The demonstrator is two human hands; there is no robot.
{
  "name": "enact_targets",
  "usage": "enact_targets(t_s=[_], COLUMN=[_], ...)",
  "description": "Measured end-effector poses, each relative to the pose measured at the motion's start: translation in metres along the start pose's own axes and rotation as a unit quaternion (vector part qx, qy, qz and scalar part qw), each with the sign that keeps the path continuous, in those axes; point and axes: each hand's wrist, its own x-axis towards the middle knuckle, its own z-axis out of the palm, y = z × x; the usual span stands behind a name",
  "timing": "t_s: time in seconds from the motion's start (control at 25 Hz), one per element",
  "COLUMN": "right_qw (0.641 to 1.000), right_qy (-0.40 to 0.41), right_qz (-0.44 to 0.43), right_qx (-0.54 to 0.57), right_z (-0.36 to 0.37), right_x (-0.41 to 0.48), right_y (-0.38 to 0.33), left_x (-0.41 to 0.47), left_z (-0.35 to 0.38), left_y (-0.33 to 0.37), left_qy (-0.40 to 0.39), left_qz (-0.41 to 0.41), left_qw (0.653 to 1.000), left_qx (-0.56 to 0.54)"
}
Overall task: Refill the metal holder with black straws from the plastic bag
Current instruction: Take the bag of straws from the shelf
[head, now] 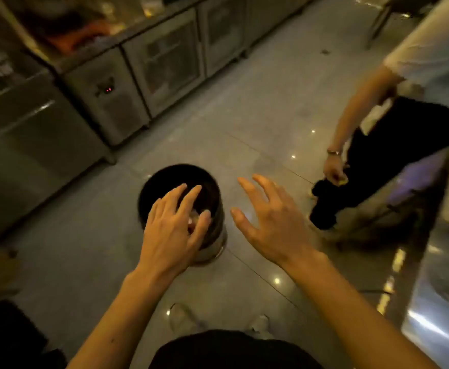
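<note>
Both of my hands hang over a round dark bin point(165, 179) that stands on the tiled floor. My left hand point(173, 225) is spread above the bin's mouth, fingers apart, holding nothing; something pale shows inside the bin under the fingers. My right hand point(268, 222) is to the right of the bin, open with fingers splayed and empty. No metal holder, black straws or plastic bag can be seen in this view.
Steel under-counter fridges point(127, 83) line the left side. Another person point(393, 134) in a white shirt and dark trousers stands at the right, one arm down. A steel counter edge point(436, 302) runs along the right. My shoes point(258, 324) show below.
</note>
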Motion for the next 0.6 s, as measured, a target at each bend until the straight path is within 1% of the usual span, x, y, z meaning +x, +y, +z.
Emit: enact_targets(t_s=[0.04, 0.08, 0.16, 0.2, 0.44, 0.6], right_qw=[0.999, 0.998, 0.995, 0.991, 0.962, 0.946], right_qy=[-0.004, -0.015, -0.041, -0.052, -0.099, -0.112], right_qz=[-0.038, -0.055, -0.092, -0.123, -0.254, -0.305], right_qx=[0.019, 0.026, 0.024, 0.021, 0.003, 0.005], right_z=[0.015, 0.025, 0.051, 0.072, 0.153, 0.183], right_x=[0.013, 0.025, 0.045, 0.06, 0.118, 0.154], right_y=[-0.028, -0.053, -0.101, -0.14, -0.322, -0.404], left_x=[-0.011, -0.019, -0.035, -0.05, -0.101, -0.115], left_z=[-0.014, -0.027, -0.045, -0.062, -0.146, -0.186], left_y=[-0.028, -0.051, -0.1, -0.136, -0.291, -0.359], left_qy=[0.014, 0.035, 0.071, 0.085, 0.172, 0.208], left_qz=[-0.037, -0.062, -0.094, -0.125, -0.234, -0.294], left_qw=[0.999, 0.997, 0.993, 0.988, 0.956, 0.93], left_qx=[-0.008, -0.003, 0.017, 0.021, 0.051, 0.071])
